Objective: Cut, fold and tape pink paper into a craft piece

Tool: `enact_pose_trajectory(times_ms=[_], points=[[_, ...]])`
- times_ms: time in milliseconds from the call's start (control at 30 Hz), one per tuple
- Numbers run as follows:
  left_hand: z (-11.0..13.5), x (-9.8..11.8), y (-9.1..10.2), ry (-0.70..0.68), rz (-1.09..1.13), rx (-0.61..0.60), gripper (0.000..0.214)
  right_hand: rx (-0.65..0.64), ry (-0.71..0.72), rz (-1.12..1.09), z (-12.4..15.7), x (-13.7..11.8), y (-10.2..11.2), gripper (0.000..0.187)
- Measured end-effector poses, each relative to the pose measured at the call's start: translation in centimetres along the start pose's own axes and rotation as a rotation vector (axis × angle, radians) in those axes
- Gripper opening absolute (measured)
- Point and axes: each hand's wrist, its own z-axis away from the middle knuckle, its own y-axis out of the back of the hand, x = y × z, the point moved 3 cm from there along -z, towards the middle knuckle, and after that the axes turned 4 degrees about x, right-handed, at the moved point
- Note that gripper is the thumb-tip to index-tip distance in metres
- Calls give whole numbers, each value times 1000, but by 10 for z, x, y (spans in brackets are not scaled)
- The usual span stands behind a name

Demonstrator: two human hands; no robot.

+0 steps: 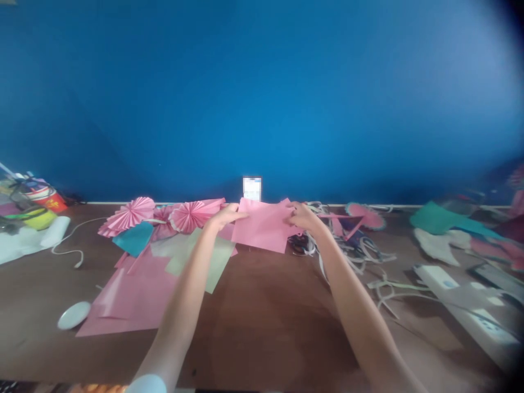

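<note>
Both my arms reach forward over a brown table. My left hand grips the left edge of a pink paper sheet, fingers closed on it. My right hand pinches the same sheet at its right edge. The sheet is held just above the table near the back wall. Pink folded paper fans lie to the left of my left hand. A tangle of paper strips lies right of my right hand.
Large pink sheets, a pale green sheet and a teal piece lie at left. A white oval object sits front left. A phone leans on the blue wall. Containers stand far left; green paper and a white power strip at right.
</note>
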Motion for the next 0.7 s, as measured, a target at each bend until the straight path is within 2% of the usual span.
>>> enact_pose_trajectory(times_ms=[133, 267, 367, 433, 533, 600, 700], points=[[0, 3, -2, -84, 108, -98, 49, -80, 5, -22, 3, -1, -1, 56], [-1, -1, -3, -118, 44, -213, 58, -102, -29, -17, 4, 0, -1, 58], [-3, -6, -3, -142, -102, -269, 55, -76, -52, 26, 2, 5, 7, 46], [-4, -6, -2, -182, -225, -272, 48, 8, -57, 95, -1, 12, 19, 38], [-3, -5, -3, -229, -363, -294, 44, 55, -65, 205, -4, 25, 37, 26], [-3, -6, -4, -221, -411, -309, 45, 48, -81, 287, -5, 33, 45, 16], [-4, -8, -6, -193, -469, -352, 50, -9, -120, 409, -6, 40, 46, 6]])
